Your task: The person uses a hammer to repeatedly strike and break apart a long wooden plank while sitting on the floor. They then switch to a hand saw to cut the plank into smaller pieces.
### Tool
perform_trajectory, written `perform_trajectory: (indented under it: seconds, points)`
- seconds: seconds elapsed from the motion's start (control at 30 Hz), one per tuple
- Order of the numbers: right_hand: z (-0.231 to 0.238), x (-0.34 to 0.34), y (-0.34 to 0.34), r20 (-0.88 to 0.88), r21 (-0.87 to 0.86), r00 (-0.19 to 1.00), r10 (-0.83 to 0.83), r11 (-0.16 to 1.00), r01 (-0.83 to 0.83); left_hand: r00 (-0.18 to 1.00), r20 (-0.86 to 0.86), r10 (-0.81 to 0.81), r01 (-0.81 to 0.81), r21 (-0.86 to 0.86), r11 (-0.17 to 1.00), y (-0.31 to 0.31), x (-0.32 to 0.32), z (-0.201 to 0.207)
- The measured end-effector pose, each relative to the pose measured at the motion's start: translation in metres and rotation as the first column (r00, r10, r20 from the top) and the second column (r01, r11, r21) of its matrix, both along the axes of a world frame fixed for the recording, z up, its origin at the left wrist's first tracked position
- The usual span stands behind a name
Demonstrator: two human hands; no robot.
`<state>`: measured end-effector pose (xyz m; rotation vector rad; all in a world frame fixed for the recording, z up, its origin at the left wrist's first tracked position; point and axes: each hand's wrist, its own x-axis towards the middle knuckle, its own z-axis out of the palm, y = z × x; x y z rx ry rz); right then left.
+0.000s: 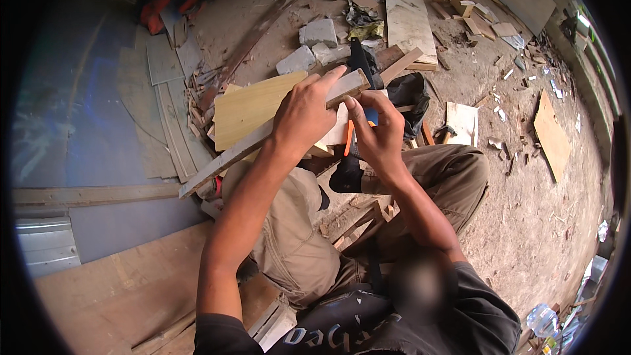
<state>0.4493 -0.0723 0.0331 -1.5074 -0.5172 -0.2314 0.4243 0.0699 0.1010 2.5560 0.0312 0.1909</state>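
Note:
A long wooden strip (230,154) slants up from my left knee to in front of my chest. My left hand (305,112) grips it near its upper end, the index finger stretched along it. At that end, my right hand (381,128) is closed, thumb and bent index finger against the wood. Just behind lies a handsaw (359,62) with a dark blade; parts in blue and orange show by my right hand, partly hidden. A yellowish board (253,108) sits beyond my left forearm.
Grey blocks (319,33) and a pale, stained board (411,23) lie ahead. A black plastic bag (411,95), a hammer (448,133) and a plywood piece (552,135) are to the right. Sheets (79,105) cover the left side; wood scraps litter the floor.

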Motion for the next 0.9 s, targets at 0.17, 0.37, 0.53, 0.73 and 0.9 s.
perform_trajectory:
  seconds: [0.17, 0.37, 0.53, 0.73, 0.9]
  points:
    - [-0.013, 0.009, -0.001, -0.070, 0.061, 0.998, 0.006, 0.998, -0.002, 0.992, -0.102, -0.069, 0.073, 0.034, 0.997, 0.011, 0.002, 0.006]
    - [-0.018, 0.061, -0.045, -0.079, -0.230, 0.959, 0.272, 0.931, -0.283, 0.956, -0.291, -0.039, 0.071, 0.098, 0.993, 0.016, -0.015, -0.002]
    - [-0.089, 0.109, -0.089, -0.302, -0.449, 0.953, -0.002, 0.883, -0.140, 0.957, -0.286, -0.045, 0.096, 0.167, 0.981, 0.016, -0.010, -0.013]
    - [-0.231, 0.140, -0.127, -0.391, -0.716, 0.819, -0.421, 0.698, 0.017, 0.989, -0.146, 0.033, -0.009, 0.158, 0.987, 0.029, 0.004, -0.012]
    - [-0.311, 0.135, -0.124, -0.330, -0.804, 0.835, -0.442, 0.595, -0.003, 0.976, -0.189, 0.111, -0.073, 0.200, 0.977, 0.064, 0.002, -0.044]
